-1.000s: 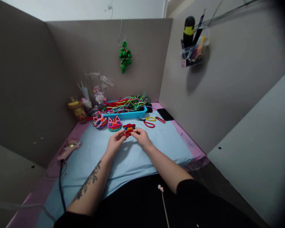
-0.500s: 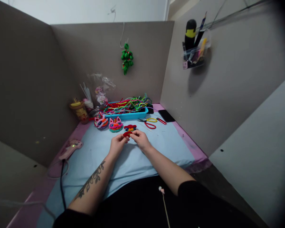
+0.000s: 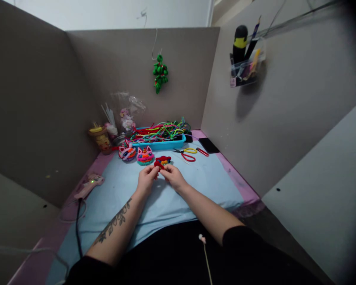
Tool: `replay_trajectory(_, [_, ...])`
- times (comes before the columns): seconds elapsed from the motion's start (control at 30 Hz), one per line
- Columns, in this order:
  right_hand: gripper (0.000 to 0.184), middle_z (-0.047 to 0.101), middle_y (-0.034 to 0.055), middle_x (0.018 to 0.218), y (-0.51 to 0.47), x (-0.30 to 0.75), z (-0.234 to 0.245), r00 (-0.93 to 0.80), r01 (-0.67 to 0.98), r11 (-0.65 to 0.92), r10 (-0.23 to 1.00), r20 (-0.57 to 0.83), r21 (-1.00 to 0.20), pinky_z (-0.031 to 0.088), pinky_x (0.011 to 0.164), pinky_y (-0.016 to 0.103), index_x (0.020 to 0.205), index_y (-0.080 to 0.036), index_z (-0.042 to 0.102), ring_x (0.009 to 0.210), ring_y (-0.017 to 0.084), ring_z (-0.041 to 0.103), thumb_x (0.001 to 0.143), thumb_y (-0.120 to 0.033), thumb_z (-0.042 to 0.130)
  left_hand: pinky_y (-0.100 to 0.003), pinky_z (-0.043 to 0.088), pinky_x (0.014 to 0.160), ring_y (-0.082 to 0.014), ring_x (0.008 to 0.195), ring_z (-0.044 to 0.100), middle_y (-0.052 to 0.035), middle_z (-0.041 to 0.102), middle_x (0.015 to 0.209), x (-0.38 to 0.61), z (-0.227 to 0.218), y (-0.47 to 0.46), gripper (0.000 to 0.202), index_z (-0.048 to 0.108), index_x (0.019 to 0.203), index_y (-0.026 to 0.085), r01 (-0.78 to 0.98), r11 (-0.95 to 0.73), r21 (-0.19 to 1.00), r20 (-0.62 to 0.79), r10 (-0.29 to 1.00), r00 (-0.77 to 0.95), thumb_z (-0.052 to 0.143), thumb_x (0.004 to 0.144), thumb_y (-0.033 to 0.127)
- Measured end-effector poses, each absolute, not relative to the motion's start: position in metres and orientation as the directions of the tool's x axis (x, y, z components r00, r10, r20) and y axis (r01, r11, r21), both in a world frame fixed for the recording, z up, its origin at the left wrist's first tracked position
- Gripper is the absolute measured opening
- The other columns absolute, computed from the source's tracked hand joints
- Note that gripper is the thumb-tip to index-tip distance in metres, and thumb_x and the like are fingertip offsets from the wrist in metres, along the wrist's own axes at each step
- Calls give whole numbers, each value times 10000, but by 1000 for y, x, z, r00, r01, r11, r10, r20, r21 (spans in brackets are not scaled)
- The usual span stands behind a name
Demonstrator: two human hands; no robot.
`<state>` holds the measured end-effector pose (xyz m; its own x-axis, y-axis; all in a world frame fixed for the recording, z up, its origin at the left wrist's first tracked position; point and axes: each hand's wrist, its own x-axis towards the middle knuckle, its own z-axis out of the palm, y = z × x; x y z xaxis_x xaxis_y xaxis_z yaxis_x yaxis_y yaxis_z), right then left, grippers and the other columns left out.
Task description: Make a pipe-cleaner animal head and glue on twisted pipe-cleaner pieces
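A small red fuzzy piece (image 3: 159, 165), apparently bent pipe cleaner, is pinched between both hands above the blue cloth (image 3: 121, 178). My left hand (image 3: 146, 178) closes on its left side and my right hand (image 3: 174, 176) on its right side; the fingertips cover part of it. Just behind the hands lies a red, yellow and blue fuzzy craft piece (image 3: 165, 159). To its left sit two fuzzy animal heads with pink ears, a pink and teal head (image 3: 145, 156) and a purple and orange head (image 3: 126, 153).
Behind is a blue tray (image 3: 157, 146) heaped with colourful pipe cleaners (image 3: 163, 132). Yellow-and-red-handled pliers (image 3: 187, 155), a red-handled tool (image 3: 202, 152) and a black phone (image 3: 208, 145) lie at right. A pink glue gun (image 3: 89, 186) with a cord is at left. Partition walls enclose the table.
The red piece has turned in my fingers, from lying nearly flat to tilted and bent. Both hands remain in nearly the same place; the view has shifted slightly.
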<state>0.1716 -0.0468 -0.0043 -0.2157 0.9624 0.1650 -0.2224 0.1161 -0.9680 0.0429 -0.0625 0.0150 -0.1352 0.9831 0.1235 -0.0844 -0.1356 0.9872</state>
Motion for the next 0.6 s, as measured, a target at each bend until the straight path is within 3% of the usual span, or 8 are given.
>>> replay_trajectory(0.1, [275,425,-82,495,-47,178,0,-222,-219,79,967,129,-972,249,418,213,783,-196,537,413,68,331,669,-422,644,-205,280,432,-63,397,366,60,442,423,38,19,-62,269,532,555,162,-110,-72,991,67,996,-53,675,638,373])
replay_trajectory(0.23, [322,484,-64,541,-47,183,4,-260,-217,61,958,118,-974,241,410,210,888,-183,572,412,61,342,666,-404,648,-204,263,426,-65,400,369,46,452,424,35,23,-66,268,529,531,156,-49,27,998,-21,994,107,679,634,351])
replay_trajectory(0.47, [233,454,-65,469,-48,185,4,-259,-156,98,956,136,-983,259,439,222,669,-177,558,413,67,349,665,-396,637,-200,288,446,-71,427,391,33,484,458,31,19,-67,247,604,610,142,61,-51,997,40,986,165,653,683,372])
replay_trajectory(0.6, [246,507,-58,505,-50,184,5,-293,-167,82,948,129,-983,265,439,215,715,-173,559,416,63,365,652,-391,655,-199,265,431,-73,417,388,28,492,454,31,20,-68,267,621,639,135,149,-59,987,29,981,194,645,695,394])
